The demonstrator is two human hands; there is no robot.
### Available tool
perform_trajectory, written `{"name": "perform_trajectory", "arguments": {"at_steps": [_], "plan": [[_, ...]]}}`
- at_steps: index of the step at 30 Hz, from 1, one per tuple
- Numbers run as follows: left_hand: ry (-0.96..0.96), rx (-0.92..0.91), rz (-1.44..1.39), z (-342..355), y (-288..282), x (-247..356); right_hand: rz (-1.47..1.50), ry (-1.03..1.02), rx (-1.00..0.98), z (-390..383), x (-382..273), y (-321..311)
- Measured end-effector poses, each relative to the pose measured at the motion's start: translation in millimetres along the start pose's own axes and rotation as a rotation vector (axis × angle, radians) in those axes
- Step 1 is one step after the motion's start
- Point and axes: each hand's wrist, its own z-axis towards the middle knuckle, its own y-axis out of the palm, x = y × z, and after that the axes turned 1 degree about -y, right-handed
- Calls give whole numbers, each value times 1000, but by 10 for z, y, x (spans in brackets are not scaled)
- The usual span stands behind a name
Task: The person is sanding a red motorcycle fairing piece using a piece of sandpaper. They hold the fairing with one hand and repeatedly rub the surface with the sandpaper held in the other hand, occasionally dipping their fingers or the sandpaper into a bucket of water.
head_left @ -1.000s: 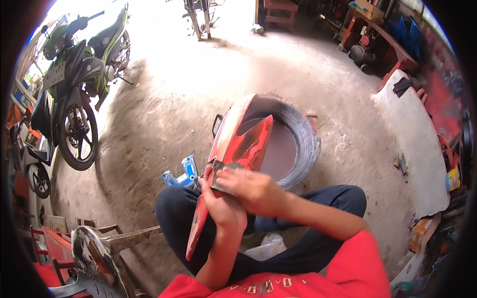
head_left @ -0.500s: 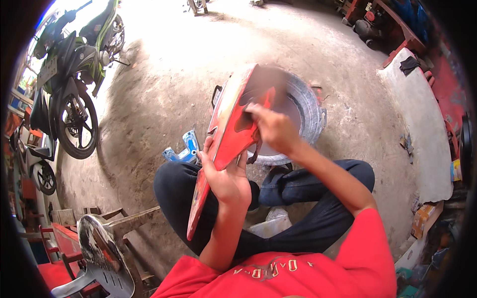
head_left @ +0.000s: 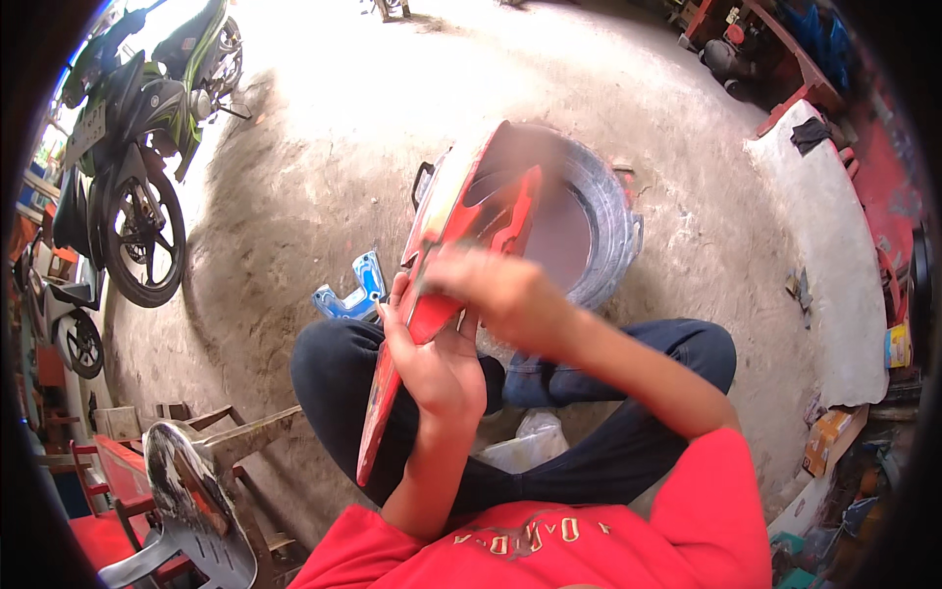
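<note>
A long red body panel, like a motorcycle fairing (head_left: 429, 316), stands tilted in front of me, its upper part over a round grey basin (head_left: 610, 226). From below, my left hand (head_left: 442, 371) grips the panel's edge, thumb on the near side. My right hand (head_left: 502, 293) presses curled, blurred fingertips against the middle of the panel. Something small and dark seems to show at those fingertips, but I cannot make it out. The basin holds murky, brownish liquid, partly hidden by the panel. Beside my left knee lies a blue and white bracket-shaped part (head_left: 361, 287).
A whitish plastic bag (head_left: 530, 444) lies between my crossed legs. Motorcycles (head_left: 142, 211) stand at the left, and a worn chair (head_left: 201, 510) is at the lower left. A pale raised ledge (head_left: 834, 285) runs along the right, with a carton (head_left: 832, 439) near its end.
My right hand has moved down and left along the panel, from its opening to nearer my left hand. The left hand keeps its hold; the whole view has shifted slightly.
</note>
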Motion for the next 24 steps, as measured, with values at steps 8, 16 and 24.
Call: {"name": "perform_trajectory", "arguments": {"at_steps": [8,16,24], "plan": [[-34,27,77,-73,122,46,72,2,-32,6,-225,-59],[-7,58,99,-52,168,-6,-76,43,43,-14,21,-21],[-24,37,106,-54,149,-8,27,367,-15,3,343,-91]]}}
